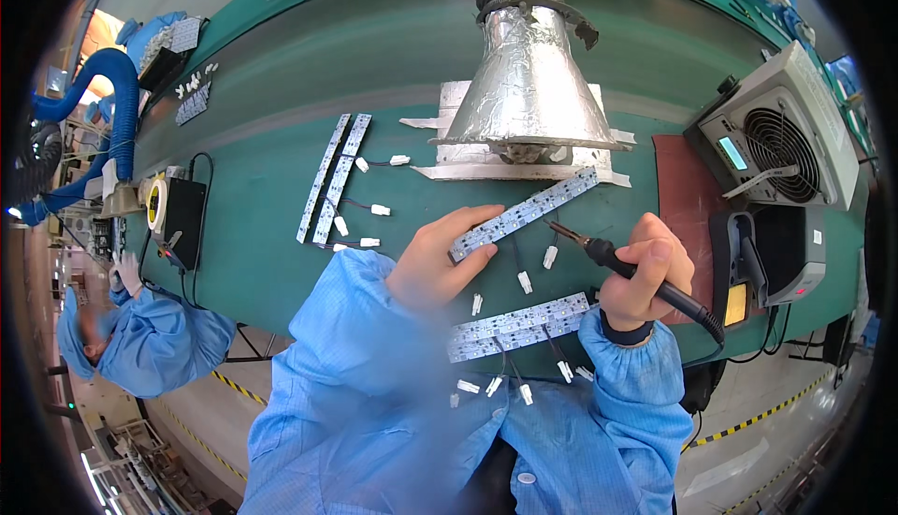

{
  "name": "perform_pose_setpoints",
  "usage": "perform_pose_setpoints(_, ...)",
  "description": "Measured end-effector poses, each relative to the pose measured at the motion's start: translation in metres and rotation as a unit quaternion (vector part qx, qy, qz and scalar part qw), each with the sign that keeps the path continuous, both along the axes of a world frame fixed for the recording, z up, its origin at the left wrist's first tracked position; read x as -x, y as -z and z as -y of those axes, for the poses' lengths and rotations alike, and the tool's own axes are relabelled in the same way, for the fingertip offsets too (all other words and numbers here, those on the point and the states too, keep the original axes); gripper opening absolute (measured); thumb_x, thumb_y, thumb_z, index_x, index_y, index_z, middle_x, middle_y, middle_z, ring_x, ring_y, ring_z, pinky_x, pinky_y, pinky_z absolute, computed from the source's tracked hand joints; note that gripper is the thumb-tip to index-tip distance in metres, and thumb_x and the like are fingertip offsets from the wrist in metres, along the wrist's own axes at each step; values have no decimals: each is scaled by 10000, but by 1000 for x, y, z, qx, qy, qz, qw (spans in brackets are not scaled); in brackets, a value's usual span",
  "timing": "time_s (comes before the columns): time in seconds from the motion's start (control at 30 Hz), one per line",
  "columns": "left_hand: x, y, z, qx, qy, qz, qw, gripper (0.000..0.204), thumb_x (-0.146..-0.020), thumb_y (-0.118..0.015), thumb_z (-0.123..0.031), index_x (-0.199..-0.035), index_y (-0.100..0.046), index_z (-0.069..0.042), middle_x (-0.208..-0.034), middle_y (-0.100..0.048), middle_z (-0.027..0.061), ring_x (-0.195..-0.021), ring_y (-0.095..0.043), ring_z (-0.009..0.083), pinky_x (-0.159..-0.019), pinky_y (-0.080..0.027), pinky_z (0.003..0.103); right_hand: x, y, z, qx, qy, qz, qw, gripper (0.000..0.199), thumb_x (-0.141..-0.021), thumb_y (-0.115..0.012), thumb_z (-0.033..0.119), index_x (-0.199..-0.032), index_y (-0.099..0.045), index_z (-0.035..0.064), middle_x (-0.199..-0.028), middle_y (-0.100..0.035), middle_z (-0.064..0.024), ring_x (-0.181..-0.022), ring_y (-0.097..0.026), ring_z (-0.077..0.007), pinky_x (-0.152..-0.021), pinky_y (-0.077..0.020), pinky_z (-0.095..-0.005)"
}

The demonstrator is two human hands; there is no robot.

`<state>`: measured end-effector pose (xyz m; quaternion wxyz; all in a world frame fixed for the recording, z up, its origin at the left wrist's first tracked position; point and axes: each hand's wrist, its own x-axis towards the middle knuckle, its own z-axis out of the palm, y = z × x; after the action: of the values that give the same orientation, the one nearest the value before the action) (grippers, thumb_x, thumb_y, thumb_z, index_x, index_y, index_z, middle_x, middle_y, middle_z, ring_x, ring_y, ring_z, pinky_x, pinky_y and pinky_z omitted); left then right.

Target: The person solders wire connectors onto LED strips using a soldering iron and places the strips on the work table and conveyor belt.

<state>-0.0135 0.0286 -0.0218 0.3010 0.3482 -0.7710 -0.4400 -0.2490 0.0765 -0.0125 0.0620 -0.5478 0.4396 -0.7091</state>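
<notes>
My left hand (444, 251) grips one end of an LED strip board (526, 215), raised at a slant, its thumb and fingers on either edge. Wires with white connectors (524, 281) hang below that board. In my right hand (647, 272) is a soldering iron (608, 255), its tip pointing left, just below the board; I cannot tell whether it touches a wire. More LED strip boards (519, 326) with white plugs lie near me, between my forearms. Another pair of LED strip boards (335, 178) lies on the green mat (253, 225) to the left.
A foil-covered fume hood (528, 75) stands over a white board at the back. To the right are a fan unit (781, 141) and a soldering iron stand (772, 258). A black box (176, 220) sits at the left edge, near a seated co-worker (140, 337).
</notes>
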Motion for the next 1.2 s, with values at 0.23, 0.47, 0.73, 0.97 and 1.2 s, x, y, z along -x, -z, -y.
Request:
perform_pose_setpoints(0.23, -3, 1, 1, -142, -22, -32, 989, 429, -920, -646, -18, -1339, -573, 40, -1202, -672, 145, -1088, -621, 171, -952, -480, 300, 6, -1, 1, 13, 56, 34, 998, 430, -991, -475, 191, -604, -444, 6, -513, -353, -51, -463, -304, -109, -464, -174, -309)
perform_pose_setpoints(0.47, 0, -2, -4, -18, -10, 16, 1000, 416, -876, -659, -14, -1285, -602, 39, -1084, -675, 178, -968, -667, 269, -869, -505, 324, -11, -8, -5, 14, -13, -19, 1000, 420, -1009, -463, 206, -631, -473, 24, -503, -367, -51, -429, -304, -109, -435, -161, -313)
perform_pose_setpoints(0.73, 1, -1, -3, -4, -11, -3, 1000, 428, -852, -671, -2, -1273, -607, 33, -1078, -675, 190, -955, -670, 311, -861, -516, 352, -24, -8, -6, 64, -67, -74, 993, 338, -950, -471, 118, -621, -465, 43, -482, -367, -31, -393, -352, -161, -415, -236, -326)
perform_pose_setpoints(0.97, 0, -4, -4, -16, -6, 1, 1000, 425, -854, -679, -10, -1272, -611, 28, -1159, -670, 204, -1045, -670, 339, -919, -517, 376, -26, -5, -5, 57, -69, -77, 993, 355, -954, -469, 125, -609, -461, 43, -485, -380, -39, -397, -366, -163, -416, -241, -329)
perform_pose_setpoints(1.2, -2, -3, -3, -12, -3, 9, 1000, 421, -861, -677, -22, -1274, -612, 21, -1191, -658, 210, -1085, -655, 366, -944, -510, 391, -28, -6, -5, 37, -68, -88, 993, 405, -986, -467, 174, -606, -453, 32, -485, -389, -51, -398, -360, -164, -416, -232, -335)
